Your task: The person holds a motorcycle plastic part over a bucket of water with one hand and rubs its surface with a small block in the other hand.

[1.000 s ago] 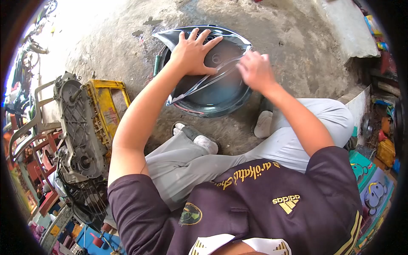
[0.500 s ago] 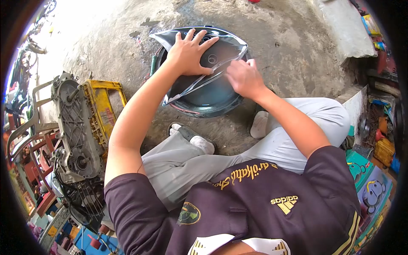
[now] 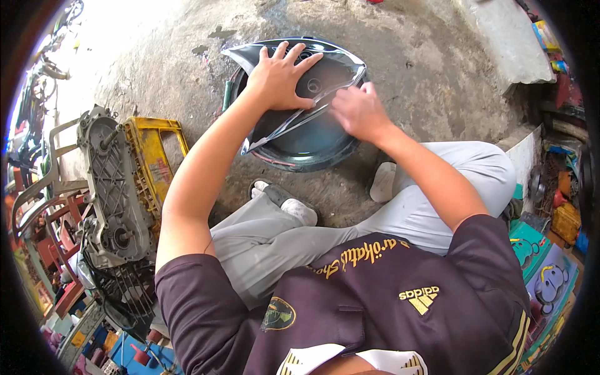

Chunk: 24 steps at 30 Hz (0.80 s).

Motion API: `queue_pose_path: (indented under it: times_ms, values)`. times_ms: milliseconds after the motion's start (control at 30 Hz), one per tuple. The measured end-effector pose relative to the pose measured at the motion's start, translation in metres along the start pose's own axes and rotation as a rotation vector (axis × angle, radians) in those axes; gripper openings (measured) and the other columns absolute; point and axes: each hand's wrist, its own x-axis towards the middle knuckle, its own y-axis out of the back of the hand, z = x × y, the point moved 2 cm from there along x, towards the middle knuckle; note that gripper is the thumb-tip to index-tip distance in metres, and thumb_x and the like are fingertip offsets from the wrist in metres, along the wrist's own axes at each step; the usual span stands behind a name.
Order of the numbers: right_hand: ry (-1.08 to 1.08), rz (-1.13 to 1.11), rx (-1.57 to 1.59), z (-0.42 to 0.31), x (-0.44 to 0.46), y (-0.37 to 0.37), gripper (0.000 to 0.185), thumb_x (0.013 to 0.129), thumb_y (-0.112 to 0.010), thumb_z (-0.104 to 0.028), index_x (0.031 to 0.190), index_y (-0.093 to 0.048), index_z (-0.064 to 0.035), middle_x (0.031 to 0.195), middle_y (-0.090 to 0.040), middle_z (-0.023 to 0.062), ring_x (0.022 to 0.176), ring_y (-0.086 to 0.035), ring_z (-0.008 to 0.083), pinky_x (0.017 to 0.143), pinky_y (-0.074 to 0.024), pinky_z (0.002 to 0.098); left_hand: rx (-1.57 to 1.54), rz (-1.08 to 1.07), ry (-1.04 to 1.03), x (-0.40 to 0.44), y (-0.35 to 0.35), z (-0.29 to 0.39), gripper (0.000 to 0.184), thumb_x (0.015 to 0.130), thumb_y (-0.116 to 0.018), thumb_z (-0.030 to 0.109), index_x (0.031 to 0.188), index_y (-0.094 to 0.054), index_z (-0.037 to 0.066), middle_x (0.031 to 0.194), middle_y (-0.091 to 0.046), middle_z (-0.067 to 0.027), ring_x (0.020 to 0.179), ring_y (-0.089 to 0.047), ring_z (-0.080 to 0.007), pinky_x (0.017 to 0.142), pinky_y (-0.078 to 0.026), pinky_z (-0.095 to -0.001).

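The left hand (image 3: 277,81) rests palm-down, fingers spread apart, on a glossy panel (image 3: 331,70) lying over a round basin (image 3: 297,166). The right hand (image 3: 359,114) is by the panel's edge, fingers curled and blurred; whether they clamp anything, I cannot tell.

One left hand (image 3: 278,80) and one right hand (image 3: 361,112) were counted. Also recorded were two white-socked feet (image 3: 300,212), one glossy panel (image 3: 331,67), one round basin (image 3: 306,165), one yellow crate (image 3: 161,164) and one ribbed metal casing (image 3: 114,181). Clutter (image 3: 65,269) at left was uncountable.
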Motion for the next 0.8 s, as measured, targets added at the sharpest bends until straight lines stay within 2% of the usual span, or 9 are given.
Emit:
queue_pose_path:
  times_ms: [100,200,300,433,567,633,667,700,800]
  values:
    - [0.008,0.015,0.023,0.024,0.005,0.005,0.022,0.098,-0.071,-0.036,0.09,-0.071,-0.0154,0.094,-0.069,0.003,0.094,-0.071,0.0262,0.084,-0.0465,0.0481,0.004,0.024,0.003,-0.001,-0.002,-0.001,0.114,0.077,-0.078,0.076,0.172,-0.029,0.036,0.173,-0.038,-0.0137,0.157,-0.037,-0.0411,0.12,-0.035,-0.068]
    - [-0.277,0.075,0.058,0.061,0.005,0.014,0.022,0.098,-0.07,-0.034,0.091,-0.071,-0.0137,0.094,-0.072,0.0066,0.092,-0.073,0.0313,0.078,-0.0488,0.0497,-0.004,0.032,-0.008,-0.001,-0.001,-0.002,0.115,0.076,-0.078,0.076,0.172,-0.029,0.035,0.173,-0.038,-0.0136,0.157,-0.038,-0.041,0.12,-0.036,-0.0683]
    - [-0.204,0.135,0.071,0.055,0.004,0.007,0.022,0.099,-0.069,-0.035,0.092,-0.07,-0.014,0.094,-0.071,0.0072,0.092,-0.073,0.0317,0.078,-0.0488,0.0492,-0.007,0.024,-0.006,0.001,-0.001,-0.001,0.115,0.076,-0.078,0.076,0.172,-0.03,0.036,0.172,-0.038,-0.0136,0.157,-0.038,-0.0412,0.12,-0.036,-0.0687]
    - [-0.035,-0.013,0.063,0.006,0.005,0.005,0.022,0.099,-0.07,-0.034,0.091,-0.07,-0.0137,0.095,-0.069,0.0056,0.095,-0.072,0.0284,0.082,-0.0483,0.0495,-0.003,0.026,-0.004,0.0,-0.002,-0.002,0.114,0.076,-0.078,0.075,0.172,-0.03,0.036,0.172,-0.038,-0.0135,0.157,-0.038,-0.041,0.119,-0.036,-0.0688]
    - [-0.043,0.045,0.074,0.033,0.01,0.003,0.023,0.099,-0.07,-0.036,0.094,-0.071,-0.0135,0.096,-0.071,0.006,0.094,-0.072,0.0301,0.082,-0.0484,0.0497,-0.005,0.033,-0.006,0.0,-0.003,-0.001,0.114,0.076,-0.078,0.076,0.172,-0.03,0.036,0.172,-0.039,-0.0133,0.157,-0.038,-0.0409,0.119,-0.036,-0.0689]
    - [-0.292,0.008,0.05,0.063,0.014,0.011,0.024,0.099,-0.069,-0.037,0.096,-0.073,-0.0133,0.097,-0.073,0.007,0.092,-0.073,0.0324,0.082,-0.049,0.0495,-0.004,0.029,-0.005,0.0,-0.002,-0.001,0.114,0.076,-0.078,0.076,0.172,-0.03,0.036,0.172,-0.038,-0.0134,0.157,-0.037,-0.0411,0.119,-0.036,-0.069]
    - [-0.381,0.069,0.118,0.068,0.01,0.012,0.024,0.1,-0.067,-0.036,0.097,-0.072,-0.0126,0.098,-0.074,0.0082,0.091,-0.073,0.0344,0.081,-0.0496,0.0501,-0.005,0.025,-0.005,0.0,-0.002,-0.001,0.114,0.076,-0.078,0.076,0.172,-0.029,0.036,0.172,-0.038,-0.0135,0.157,-0.037,-0.0413,0.119,-0.036,-0.0691]
    - [-0.384,0.07,0.114,0.065,0.009,0.01,0.024,0.1,-0.067,-0.036,0.097,-0.072,-0.0126,0.098,-0.074,0.0082,0.091,-0.073,0.0344,0.081,-0.0496,0.0501,-0.005,0.029,-0.01,0.0,-0.001,-0.001,0.114,0.076,-0.078,0.076,0.172,-0.029,0.036,0.172,-0.038,-0.0135,0.157,-0.037,-0.0413,0.119,-0.036,-0.0691]
    - [-0.199,0.091,0.103,0.03,0.006,-0.005,0.024,0.101,-0.067,-0.035,0.096,-0.071,-0.0121,0.097,-0.071,0.0072,0.094,-0.073,0.0322,0.083,-0.0506,0.0507,0.013,-0.015,0.009,0.002,0.003,0.001,0.115,0.077,-0.077,0.077,0.172,-0.028,0.036,0.173,-0.037,-0.0136,0.157,-0.037,-0.0415,0.119,-0.037,-0.0688]
